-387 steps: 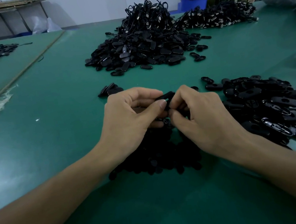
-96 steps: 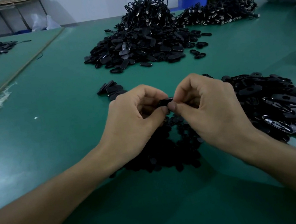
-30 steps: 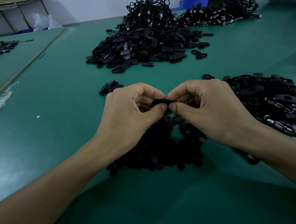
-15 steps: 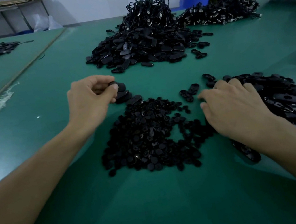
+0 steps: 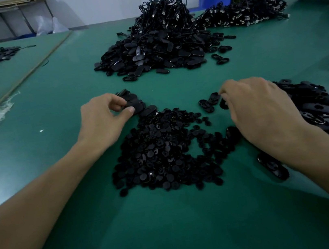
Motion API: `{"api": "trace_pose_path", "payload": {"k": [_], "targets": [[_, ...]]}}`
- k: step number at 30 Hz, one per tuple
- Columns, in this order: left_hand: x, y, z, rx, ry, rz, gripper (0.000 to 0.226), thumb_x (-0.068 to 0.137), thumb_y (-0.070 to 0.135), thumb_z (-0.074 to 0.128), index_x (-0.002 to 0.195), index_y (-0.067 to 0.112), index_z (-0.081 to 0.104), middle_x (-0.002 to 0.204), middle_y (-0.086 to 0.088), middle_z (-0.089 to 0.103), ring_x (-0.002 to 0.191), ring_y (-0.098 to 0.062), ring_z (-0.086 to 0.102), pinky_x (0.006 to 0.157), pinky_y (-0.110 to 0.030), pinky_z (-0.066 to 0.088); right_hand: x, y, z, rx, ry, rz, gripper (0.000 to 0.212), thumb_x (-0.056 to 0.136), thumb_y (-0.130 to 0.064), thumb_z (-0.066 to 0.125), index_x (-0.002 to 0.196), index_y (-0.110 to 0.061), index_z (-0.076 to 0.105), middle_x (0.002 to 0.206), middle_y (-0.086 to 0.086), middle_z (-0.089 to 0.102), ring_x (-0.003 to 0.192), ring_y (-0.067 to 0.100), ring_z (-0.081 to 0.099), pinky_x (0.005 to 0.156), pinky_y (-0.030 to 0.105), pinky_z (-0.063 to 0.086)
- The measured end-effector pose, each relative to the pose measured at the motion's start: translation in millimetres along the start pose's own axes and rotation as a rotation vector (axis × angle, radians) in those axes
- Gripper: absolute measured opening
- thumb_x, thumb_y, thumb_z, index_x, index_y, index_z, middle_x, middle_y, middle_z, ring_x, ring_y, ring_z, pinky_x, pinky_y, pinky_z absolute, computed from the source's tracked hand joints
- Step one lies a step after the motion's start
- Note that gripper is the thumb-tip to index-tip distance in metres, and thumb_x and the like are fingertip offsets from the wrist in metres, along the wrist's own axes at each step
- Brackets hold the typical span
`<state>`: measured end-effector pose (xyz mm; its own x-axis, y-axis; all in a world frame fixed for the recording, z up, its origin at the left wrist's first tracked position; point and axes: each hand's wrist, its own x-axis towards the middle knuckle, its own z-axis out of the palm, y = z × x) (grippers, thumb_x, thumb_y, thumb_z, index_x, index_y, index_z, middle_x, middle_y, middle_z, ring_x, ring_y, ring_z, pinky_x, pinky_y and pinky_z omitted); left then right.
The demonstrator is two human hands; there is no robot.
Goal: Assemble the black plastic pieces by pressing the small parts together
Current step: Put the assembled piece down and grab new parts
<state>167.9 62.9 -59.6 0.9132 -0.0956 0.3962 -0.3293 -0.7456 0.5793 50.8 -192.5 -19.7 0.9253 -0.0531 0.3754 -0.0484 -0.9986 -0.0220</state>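
A black oval piece [image 5: 135, 106] is pinched by the left hand [image 5: 103, 120] at a small stack [image 5: 127, 93] near the middle of the table [image 5: 175, 229], while the right hand [image 5: 259, 110] is curled over loose ovals [image 5: 209, 101] toward the right edge, its grip hidden.

Disc pile [image 5: 163, 152] sits between small stack [image 5: 142, 106] and oval pile [image 5: 316, 101].

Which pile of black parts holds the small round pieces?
The near pile between the left hand and right hand; the right pile and far pile hold bigger oval pieces.
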Motion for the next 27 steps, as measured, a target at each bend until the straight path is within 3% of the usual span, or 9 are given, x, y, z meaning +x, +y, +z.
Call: {"api": "trace_pose_path", "payload": {"k": [2,5,7,9,11,15,21,27], "targets": [[-1.2,2.1,-0.6,0.041,0.018,0.021,0.024,0.089,0.035,0.074,0.108,0.023,0.069,0.1,0.003,0.061,0.079,-0.005,0.05,0.076,-0.016,0.035,0.3,-2.2,3.2,0.148,0.027,-0.07,0.02,0.097,-0.002,0.055,0.115,-0.009,0.061,0.082,0.004,0.063,0.07,0.023,0.057,0.066,0.04,0.051],[-7.5,14.2,-0.9,-0.018,0.035,0.079,0.01,0.091,0.033,0.072,0.099,0.028,0.068,0.093,0.011,0.059,0.074,0.008,0.051,0.071,-0.004,0.035,-1.1,-7.3,10.6,0.382,0.08,-0.125,0.026,0.101,-0.011,0.052,0.125,-0.013,0.062,0.091,-0.003,0.066,0.079,0.013,0.061,0.076,0.032,0.054],[-14.0,26.2,-0.3,-0.1,0.034,0.14,0.002,0.091,0.028,0.072,0.09,0.027,0.071,0.084,0.018,0.062,0.072,0.012,0.055,0.067,0.0,0.036,-1.6,-10.1,16.0,0.521,0.104,-0.128,0.023,0.099,-0.012,0.057,0.119,-0.017,0.067,0.097,-0.011,0.066,0.085,0.0,0.059,0.083,0.014,0.049],[-20.9,39.9,0.2,-0.193,0.014,0.217,0.003,0.091,0.024,0.072,0.088,0.024,0.073,0.08,0.017,0.068,0.072,0.005,0.06,0.067,-0.002,0.04,-2.6,-12.3,20.5,0.703,0.101,-0.106,0.02,0.095,-0.011,0.065,0.109,-0.024,0.07,0.091,-0.022,0.064,0.085,-0.007,0.061,0.083,0.007,0.047],[-28.0,52.2,0.1,-0.279,-0.041,0.289,0.004,0.092,0.022,0.073,0.093,0.022,0.076,0.081,0.018,0.071,0.07,0.005,0.063,0.067,-0.004,0.042,-2.3,-14.2,21.3,0.939,0.064,-0.051,0.022,0.092,-0.009,0.07,0.096,-0.031,0.068,0.084,-0.017,0.069,0.085,-0.002,0.068,0.08,0.013,0.053],[-38.6,64.4,1.2,-0.398,-0.196,0.329,0.008,0.094,0.019,0.071,0.097,0.023,0.076,0.081,0.01,0.075,0.072,-0.007,0.068,0.067,-0.017,0.051,0.2,-18.1,17.5,1.336,-0.017,0.008,0.023,0.09,-0.001,0.071,0.091,-0.024,0.068,0.081,-0.007,0.076,0.079,0.01,0.075,0.071,0.016,0.054],[-42.1,65.8,4.3,-0.616,-0.23,0.199,0.018,0.087,0.021,0.073,0.103,0.03,0.072,0.087,0.002,0.076,0.079,-0.022,0.072,0.076,-0.035,0.061,-0.4,-19.2,16.6,1.432,-0.054,0.055,0.017,0.091,-0.004,0.071,0.093,-0.021,0.069,0.082,-0.001,0.077,0.077,0.015,0.075,0.066,0.017,0.054],[-40.5,64.8,4.2,-0.775,-0.245,0.124,0.017,0.086,0.007,0.075,0.095,0.021,0.073,0.083,-0.003,0.076,0.073,-0.016,0.073,0.07,-0.025,0.06,-1.3,-20.2,17.3,1.358,-0.058,0.069,0.016,0.089,-0.007,0.073,0.092,-0.023,0.071,0.08,-0.003,0.077,0.076,0.013,0.075,0.067,0.017,0.054]]}}
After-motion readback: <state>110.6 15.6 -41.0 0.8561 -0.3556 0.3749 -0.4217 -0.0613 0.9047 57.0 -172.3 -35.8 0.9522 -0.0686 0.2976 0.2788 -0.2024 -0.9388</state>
